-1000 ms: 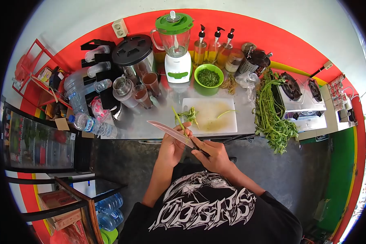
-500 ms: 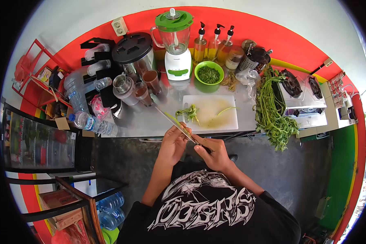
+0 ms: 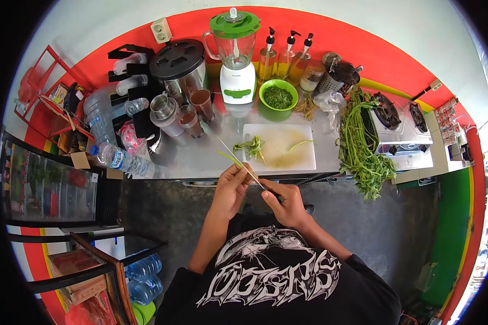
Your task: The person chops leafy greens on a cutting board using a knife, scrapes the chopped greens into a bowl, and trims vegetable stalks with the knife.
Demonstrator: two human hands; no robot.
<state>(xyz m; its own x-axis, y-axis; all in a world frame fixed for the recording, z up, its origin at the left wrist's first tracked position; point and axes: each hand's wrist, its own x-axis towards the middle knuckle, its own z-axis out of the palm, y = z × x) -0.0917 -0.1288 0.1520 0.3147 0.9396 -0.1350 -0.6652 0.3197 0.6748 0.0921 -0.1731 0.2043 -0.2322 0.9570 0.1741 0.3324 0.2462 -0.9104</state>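
Note:
My left hand pinches a green stem in front of the counter's edge. A knife is in my right hand, its blade seen nearly edge-on and lying against the stem, pointing up and left. Just beyond my hands is a white cutting board with a stained middle. Leafy green scraps lie at the board's left side, and a thin stem piece lies on its right part. Behind the board stands a green bowl of chopped greens.
A long bunch of leafy stalks hangs over the counter edge beside a gas stove. At the back stand a blender and pump bottles. Glasses of brown drink and a water bottle are on the left.
The knife has turned from showing its flat side to nearly edge-on, its tip now higher and further right. Both hands stay close together. The view has shifted slightly.

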